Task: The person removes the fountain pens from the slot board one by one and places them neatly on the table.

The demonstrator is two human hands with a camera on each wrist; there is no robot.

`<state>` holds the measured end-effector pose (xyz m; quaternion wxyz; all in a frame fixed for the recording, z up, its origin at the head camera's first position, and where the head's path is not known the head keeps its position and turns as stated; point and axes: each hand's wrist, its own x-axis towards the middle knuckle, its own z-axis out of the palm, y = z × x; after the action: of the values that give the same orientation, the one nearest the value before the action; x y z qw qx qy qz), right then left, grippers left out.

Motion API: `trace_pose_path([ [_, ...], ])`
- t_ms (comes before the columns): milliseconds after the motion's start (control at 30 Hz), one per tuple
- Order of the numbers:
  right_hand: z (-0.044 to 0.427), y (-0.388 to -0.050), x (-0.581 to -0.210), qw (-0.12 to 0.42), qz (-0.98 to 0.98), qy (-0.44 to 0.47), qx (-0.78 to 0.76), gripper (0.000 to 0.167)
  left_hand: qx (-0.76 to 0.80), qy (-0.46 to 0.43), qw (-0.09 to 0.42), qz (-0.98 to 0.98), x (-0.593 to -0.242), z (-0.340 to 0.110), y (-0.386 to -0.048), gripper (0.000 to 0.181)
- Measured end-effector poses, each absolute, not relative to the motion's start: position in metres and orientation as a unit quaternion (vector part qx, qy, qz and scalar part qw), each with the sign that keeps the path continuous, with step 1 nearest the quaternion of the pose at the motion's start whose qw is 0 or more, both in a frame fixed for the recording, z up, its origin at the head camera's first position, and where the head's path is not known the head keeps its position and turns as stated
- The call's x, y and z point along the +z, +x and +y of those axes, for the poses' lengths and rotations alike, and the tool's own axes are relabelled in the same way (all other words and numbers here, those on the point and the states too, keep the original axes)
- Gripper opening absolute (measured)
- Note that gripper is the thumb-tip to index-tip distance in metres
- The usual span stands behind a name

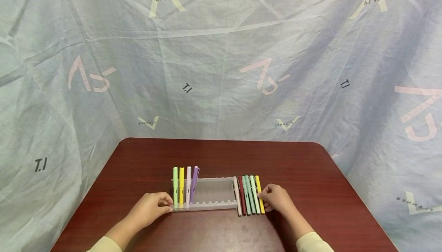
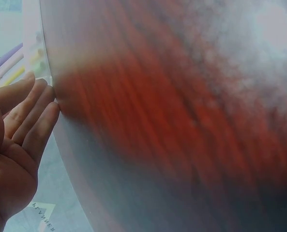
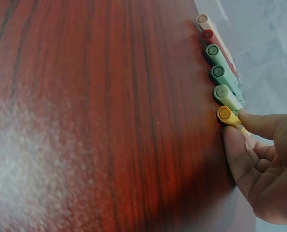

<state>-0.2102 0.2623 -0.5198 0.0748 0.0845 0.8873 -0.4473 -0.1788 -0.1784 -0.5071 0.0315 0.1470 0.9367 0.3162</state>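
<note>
A clear pen rack point(image 1: 214, 206) with notched rails lies on the table. Light green point(image 1: 175, 186), yellow point(image 1: 181, 186), pale pink point(image 1: 188, 186) and purple point(image 1: 195, 185) pens lie across its left part, the purple one slanted. At the rack's front left corner, my left hand point(image 1: 150, 206) holds it with thumb and fingertips. To the right of the rack several capped pens lie side by side, with a yellow pen point(image 3: 225, 114) outermost. My right hand point(image 1: 277, 198) pinches that pen between thumb and index finger.
In the row beside the rack are a beige pen point(image 1: 237, 196), a dark red pen point(image 1: 242, 196), two teal-green pens point(image 3: 218, 72) and a light green pen point(image 3: 224, 94). The dark wood table point(image 1: 221, 156) is surrounded by grey printed cloth point(image 1: 221, 64).
</note>
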Motion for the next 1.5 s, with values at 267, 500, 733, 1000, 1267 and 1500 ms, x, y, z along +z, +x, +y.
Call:
trace_pose_path([
  [267,0.262,-0.209,-0.517,0.081,0.887,0.076,-0.449,0.022,0.319,0.143,0.031,0.936,-0.507,-0.179,-0.178,0.012],
  [500,0.263,-0.209,-0.508,0.100,0.887,0.066,-0.445,0.025,0.320,0.147,0.028,0.935,-0.508,-0.178,-0.178,0.012],
  [733,0.262,-0.212,-0.501,0.087,0.900,0.064,-0.422,0.025,0.315,0.150,0.027,0.937,-0.508,-0.179,-0.178,0.012],
  [1000,0.252,-0.220,-0.488,0.083,0.860,-0.009,-0.503,0.029,0.317,0.151,0.026,0.936,-0.507,-0.178,-0.178,0.012],
  [1267,0.224,-0.223,-0.477,0.126,0.797,-0.128,-0.576,0.047,0.313,0.157,0.020,0.936,-0.507,-0.180,-0.179,0.013],
  [1500,0.195,-0.221,-0.482,0.158,0.776,-0.159,-0.589,0.047,0.315,0.160,0.023,0.935,-0.508,-0.180,-0.179,0.013],
])
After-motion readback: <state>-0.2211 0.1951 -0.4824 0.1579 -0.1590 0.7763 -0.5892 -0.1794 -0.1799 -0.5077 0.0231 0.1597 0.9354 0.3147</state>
